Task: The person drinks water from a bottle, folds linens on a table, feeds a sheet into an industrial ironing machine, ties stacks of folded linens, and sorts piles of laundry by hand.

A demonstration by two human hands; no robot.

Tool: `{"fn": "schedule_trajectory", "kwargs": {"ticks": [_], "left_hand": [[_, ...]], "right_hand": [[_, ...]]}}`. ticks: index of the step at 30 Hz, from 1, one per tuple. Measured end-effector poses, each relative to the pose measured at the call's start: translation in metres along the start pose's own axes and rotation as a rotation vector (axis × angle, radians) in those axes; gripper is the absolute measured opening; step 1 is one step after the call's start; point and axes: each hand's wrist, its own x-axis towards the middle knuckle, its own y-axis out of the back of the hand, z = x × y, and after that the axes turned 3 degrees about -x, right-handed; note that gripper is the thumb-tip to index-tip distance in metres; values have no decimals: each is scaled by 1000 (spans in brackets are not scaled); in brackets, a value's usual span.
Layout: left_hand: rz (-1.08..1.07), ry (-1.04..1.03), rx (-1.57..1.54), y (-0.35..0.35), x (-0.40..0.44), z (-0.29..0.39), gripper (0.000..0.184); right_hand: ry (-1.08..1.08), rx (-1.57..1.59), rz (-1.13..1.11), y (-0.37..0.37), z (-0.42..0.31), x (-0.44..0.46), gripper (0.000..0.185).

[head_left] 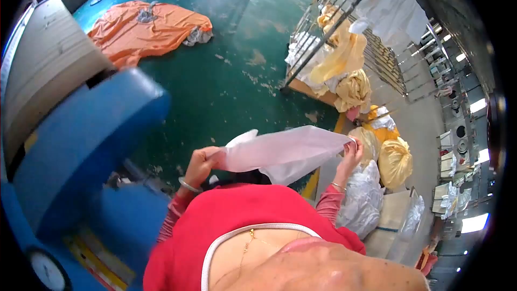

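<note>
A thin white cloth (285, 151) stretches between my two hands in front of my body, its lower part hanging in a fold. My left hand (202, 166) grips one end, fingers closed round the fabric. The opposite end is pinched by my right hand (351, 153), near the cloth's upper corner. Both hands are raised at about chest height. What kind of cloth item it is, I cannot make out.
A blue machine (91, 140) with a gauge stands close on my left. An orange sheet (151, 29) lies on the green floor (242, 86) ahead. To the right are a wheeled metal rack (323, 37) with fabric, yellow bundles (396, 163) and a white plastic bag (361, 199).
</note>
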Motion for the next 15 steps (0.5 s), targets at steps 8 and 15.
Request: {"fn": "schedule_trajectory", "kwargs": {"ticks": [8,15], "left_hand": [[104,0,2,44,182,-11,20],[726,-304,-140,99,365,12,18]], "right_hand": [[-83,-26,-139,-189,80,143,6],[201,-43,-524,-445,85,315,8]]}}
